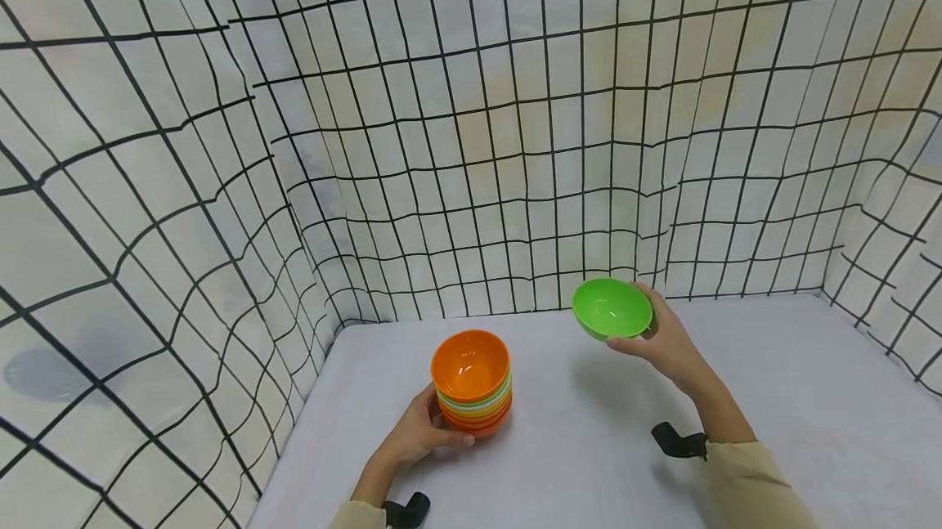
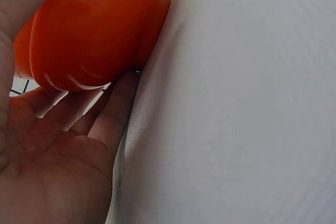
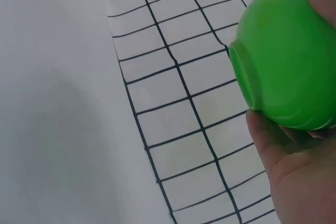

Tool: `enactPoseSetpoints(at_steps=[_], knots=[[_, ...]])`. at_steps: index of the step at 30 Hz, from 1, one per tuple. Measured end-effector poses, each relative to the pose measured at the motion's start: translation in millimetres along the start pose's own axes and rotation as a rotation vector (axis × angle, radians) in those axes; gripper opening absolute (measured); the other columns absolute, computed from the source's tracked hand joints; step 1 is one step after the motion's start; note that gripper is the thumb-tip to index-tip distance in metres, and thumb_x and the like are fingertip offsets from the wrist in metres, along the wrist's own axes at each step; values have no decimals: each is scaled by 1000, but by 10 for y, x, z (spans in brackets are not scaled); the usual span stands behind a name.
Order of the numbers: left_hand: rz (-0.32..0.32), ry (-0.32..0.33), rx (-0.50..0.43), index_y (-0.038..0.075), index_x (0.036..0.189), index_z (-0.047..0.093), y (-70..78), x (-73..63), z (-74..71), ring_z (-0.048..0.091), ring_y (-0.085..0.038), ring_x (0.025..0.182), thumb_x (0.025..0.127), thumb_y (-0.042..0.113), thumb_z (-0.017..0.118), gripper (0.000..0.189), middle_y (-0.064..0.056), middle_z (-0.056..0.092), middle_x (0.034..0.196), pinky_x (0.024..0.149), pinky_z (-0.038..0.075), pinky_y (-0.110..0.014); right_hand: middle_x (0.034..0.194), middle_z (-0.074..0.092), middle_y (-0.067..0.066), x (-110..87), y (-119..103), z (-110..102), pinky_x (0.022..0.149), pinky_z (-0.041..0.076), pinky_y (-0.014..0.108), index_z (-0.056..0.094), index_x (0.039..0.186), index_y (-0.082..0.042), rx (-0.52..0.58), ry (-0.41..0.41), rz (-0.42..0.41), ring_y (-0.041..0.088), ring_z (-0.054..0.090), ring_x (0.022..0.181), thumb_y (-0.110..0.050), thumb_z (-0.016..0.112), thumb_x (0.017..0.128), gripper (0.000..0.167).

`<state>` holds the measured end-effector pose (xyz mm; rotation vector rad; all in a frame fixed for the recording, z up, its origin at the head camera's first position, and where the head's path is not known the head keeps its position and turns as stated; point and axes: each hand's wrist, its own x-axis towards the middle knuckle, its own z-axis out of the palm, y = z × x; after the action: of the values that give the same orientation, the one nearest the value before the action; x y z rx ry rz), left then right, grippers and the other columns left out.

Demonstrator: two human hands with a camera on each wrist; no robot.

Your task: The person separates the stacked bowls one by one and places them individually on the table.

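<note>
A stack of nested bowls (image 1: 471, 374) stands on the white table, with an orange bowl on top and green, white, yellow and orange rims below. My left hand (image 1: 421, 432) holds the stack low on its left side, thumb in front and fingers behind. In the left wrist view, the fingers lie against the lowest orange bowl (image 2: 100, 30), near its foot. Above the table to the right, my right hand (image 1: 670, 341) grips a green bowl (image 1: 611, 308) by its right side. This bowl tilts toward me, its inside showing; the right wrist view shows its foot ring (image 3: 244, 76).
The white table (image 1: 559, 463) reaches back to a white cloth wall (image 1: 486, 259) with a black grid. A similar gridded wall (image 1: 147, 267) rises along the left, and another on the right. Dark wrist mounts sit on both wrists.
</note>
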<state>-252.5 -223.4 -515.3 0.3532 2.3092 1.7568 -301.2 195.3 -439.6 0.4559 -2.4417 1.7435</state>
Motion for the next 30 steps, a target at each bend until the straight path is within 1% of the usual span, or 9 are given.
enactPoseSetpoints(at_steps=[4, 14, 18, 20, 22, 24, 26, 28, 30], knots=[[-1, -1, -2, 22, 150, 44, 3, 0, 0, 50, -29, 142, 72, 18, 95, 93, -3, 56, 149, 124, 35, -55, 157, 36, 21, -14, 34, -80, 93, 45, 5, 17, 162, -9, -21, 15, 13, 40, 41, 142, -21, 84, 85, 103], [6, -6, 3, 22, 149, 45, 1, 0, -3, 49, -26, 143, 72, 18, 94, 91, -2, 56, 149, 125, 33, -53, 159, 31, 24, -45, 189, -285, 89, 41, 2, 11, 163, -9, -62, 57, 82, 43, 38, 142, -26, 84, 86, 107], [1, -5, 2, 22, 149, 45, 2, -2, -3, 49, -26, 142, 73, 18, 94, 91, -1, 57, 148, 125, 33, -52, 160, 30, 24, -56, 289, -372, 89, 42, 6, 9, 163, -9, -83, 75, 116, 43, 38, 141, -29, 82, 88, 107], [-2, -3, 2, 22, 149, 46, 5, -2, -2, 50, -25, 142, 73, 18, 94, 90, -1, 57, 148, 125, 34, -52, 160, 29, 24, -61, 343, -411, 96, 46, 14, 8, 163, -8, -93, 81, 134, 43, 38, 141, -30, 82, 88, 108], [-4, -3, 2, 22, 149, 46, 8, -3, -2, 50, -26, 142, 72, 18, 94, 90, -1, 57, 148, 125, 34, -52, 160, 28, 25, -64, 391, -444, 104, 48, 29, 7, 164, -8, -98, 85, 149, 44, 37, 142, -31, 82, 88, 109], [-4, -2, 2, 22, 149, 46, 12, -5, -1, 50, -26, 142, 72, 17, 94, 90, -2, 57, 148, 125, 34, -53, 161, 27, 26, -64, 438, -473, 110, 47, 46, 5, 164, -8, -97, 89, 165, 45, 36, 143, -32, 81, 88, 110], [-4, -1, 3, 21, 149, 46, 13, -6, 0, 50, -27, 142, 72, 17, 94, 90, -2, 57, 148, 125, 34, -53, 162, 24, 27, -71, 476, -496, 114, 42, 58, 2, 164, -7, -97, 92, 181, 47, 33, 144, -33, 81, 89, 112], [-2, 0, 6, 21, 149, 46, 12, -6, 1, 50, -27, 142, 72, 17, 94, 90, -2, 57, 148, 125, 34, -54, 163, 22, 29, -78, 516, -520, 116, 38, 63, 0, 164, -7, -98, 95, 200, 49, 31, 145, -33, 81, 89, 113], [-1, 1, 9, 21, 148, 46, 9, -4, 1, 50, -27, 141, 72, 18, 94, 90, -2, 57, 148, 125, 34, -54, 163, 21, 30, -89, 554, -542, 117, 36, 66, 0, 164, -6, -105, 100, 218, 50, 29, 146, -34, 81, 88, 114]])
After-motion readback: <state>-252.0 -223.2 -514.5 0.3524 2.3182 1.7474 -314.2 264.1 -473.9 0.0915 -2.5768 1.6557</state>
